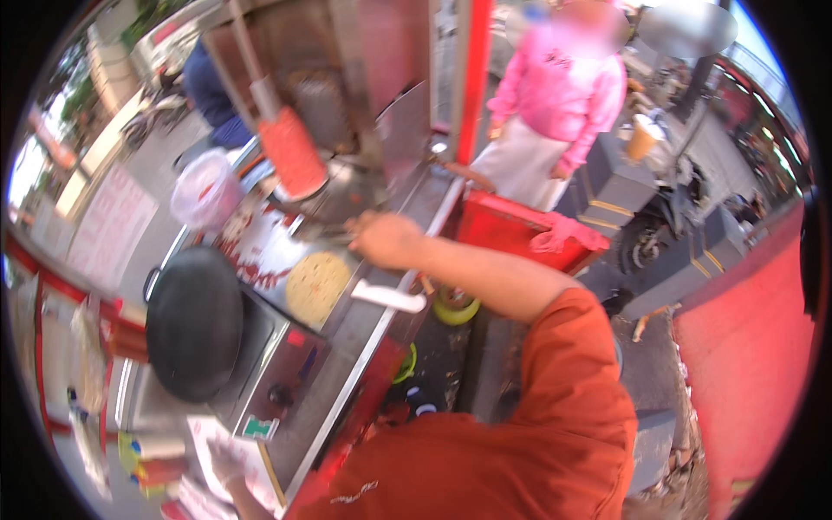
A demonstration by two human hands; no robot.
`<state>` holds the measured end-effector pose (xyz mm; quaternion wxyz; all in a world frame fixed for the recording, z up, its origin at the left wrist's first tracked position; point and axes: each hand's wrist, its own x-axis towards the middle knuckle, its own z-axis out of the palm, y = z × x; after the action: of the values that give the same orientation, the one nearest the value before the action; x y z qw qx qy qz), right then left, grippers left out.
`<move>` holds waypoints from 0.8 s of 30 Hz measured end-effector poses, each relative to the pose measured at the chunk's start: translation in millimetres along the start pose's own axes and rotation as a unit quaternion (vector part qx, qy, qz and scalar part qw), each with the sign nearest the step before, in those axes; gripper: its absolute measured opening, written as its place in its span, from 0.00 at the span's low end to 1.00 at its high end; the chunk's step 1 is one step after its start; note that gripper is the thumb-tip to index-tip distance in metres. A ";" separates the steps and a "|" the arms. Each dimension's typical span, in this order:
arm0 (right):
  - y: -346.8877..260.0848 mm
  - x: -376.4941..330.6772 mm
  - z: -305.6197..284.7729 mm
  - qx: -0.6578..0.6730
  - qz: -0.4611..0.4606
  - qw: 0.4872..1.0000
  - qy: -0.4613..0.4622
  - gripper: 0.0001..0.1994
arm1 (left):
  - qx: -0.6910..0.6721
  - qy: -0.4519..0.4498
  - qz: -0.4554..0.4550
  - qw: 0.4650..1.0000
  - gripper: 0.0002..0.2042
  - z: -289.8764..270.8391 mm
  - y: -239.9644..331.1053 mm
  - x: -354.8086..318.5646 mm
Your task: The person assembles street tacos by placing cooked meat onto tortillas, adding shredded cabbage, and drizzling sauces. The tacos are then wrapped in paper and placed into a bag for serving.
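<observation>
My right hand is closed around a thin metal utensil, which reaches over the steel counter toward the meat cone; its exact kind is blurred. Just below that hand, a round browned flatbread lies flat on the metal surface. Next to the flatbread, a white-handled knife rests near the counter's edge. A reddish cone of meat stands on a spit in front of the upright grill. At the lower left, my left hand is over a sheet of white paper; its fingers are smeared.
A large black pan stands at the counter's left, with a clear plastic tub behind it. Reddish meat scraps lie beside the flatbread. A red bin and a person in pink are beyond my right arm.
</observation>
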<state>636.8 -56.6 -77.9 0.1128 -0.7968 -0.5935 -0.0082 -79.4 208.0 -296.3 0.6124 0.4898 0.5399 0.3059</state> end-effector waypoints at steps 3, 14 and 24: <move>11.3 -10.5 -25.9 0.036 0.045 0.997 0.059 0.21 | 0.039 0.030 0.022 0.999 0.37 25.9 14.5 -34.8; 41.1 37.3 -70.8 0.122 0.066 0.957 -0.255 0.22 | 0.657 0.112 0.185 0.722 0.36 96.6 31.1 -120.2; -0.7 -44.8 -75.5 0.159 0.000 0.980 0.122 0.14 | 0.279 0.010 0.059 0.958 0.25 55.2 36.3 -141.7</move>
<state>632.0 -113.1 -10.8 0.3095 -0.7619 -0.5689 -0.0110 -53.3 77.2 -214.8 0.4266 0.6693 0.5800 0.1832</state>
